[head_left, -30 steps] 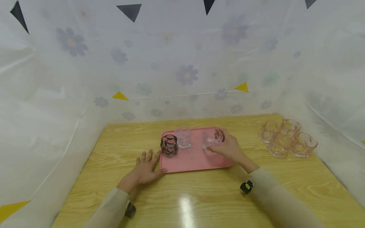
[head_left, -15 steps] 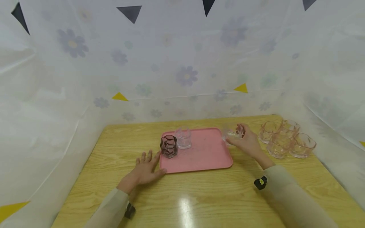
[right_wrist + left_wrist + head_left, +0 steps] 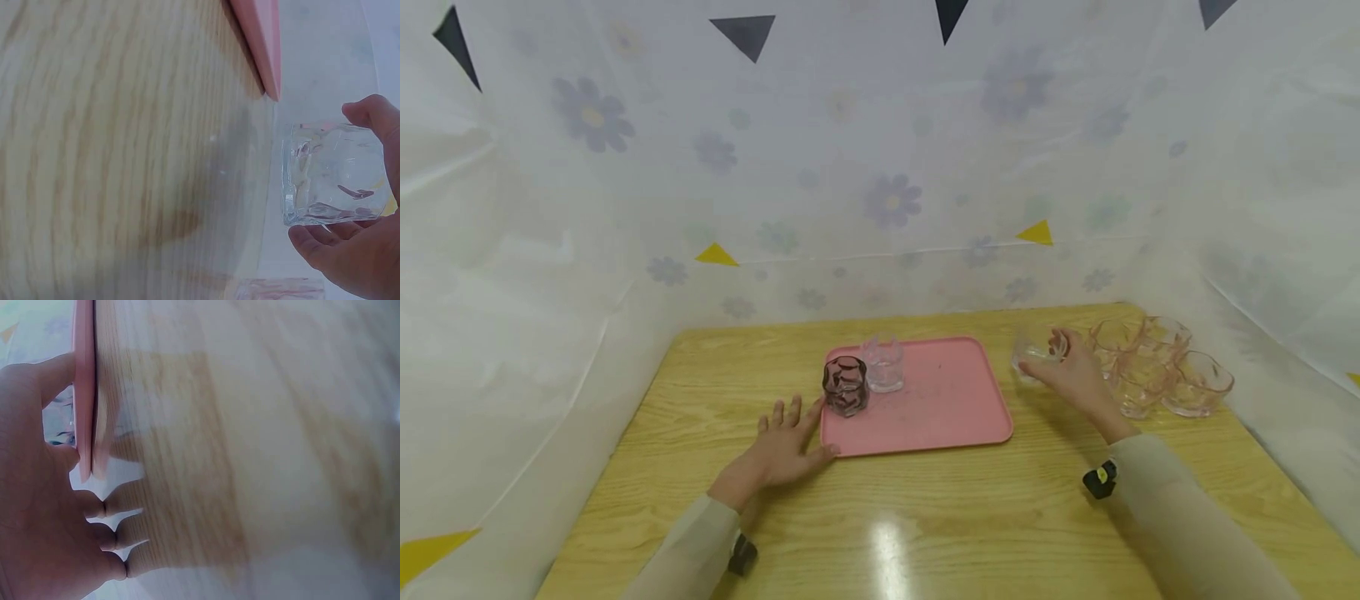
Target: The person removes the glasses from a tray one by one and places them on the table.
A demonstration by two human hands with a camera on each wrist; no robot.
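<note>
My right hand [image 3: 1078, 379] holds a clear glass [image 3: 1032, 357] between thumb and fingers, to the right of the pink tray [image 3: 940, 417]. In the right wrist view the clear glass [image 3: 337, 175] appears just above the table, its base apart from the wood. At the tray's left edge rests my left hand [image 3: 781, 450], fingers spread; the left wrist view shows its thumb and a fingertip touching the pink rim [image 3: 84, 394]. A dark purple glass [image 3: 846, 387] and another clear glass [image 3: 884, 367] stand side by side on the tray's left part.
Several pinkish glasses [image 3: 1197, 383] are grouped at the table's right, close beyond my right hand. The wooden table [image 3: 880, 508] meets a white flowered curtain [image 3: 820, 192] at the back and both sides.
My right hand has lifted the clear glass from the tray's right part and carried it rightward, past the tray's edge. My left hand stays put.
</note>
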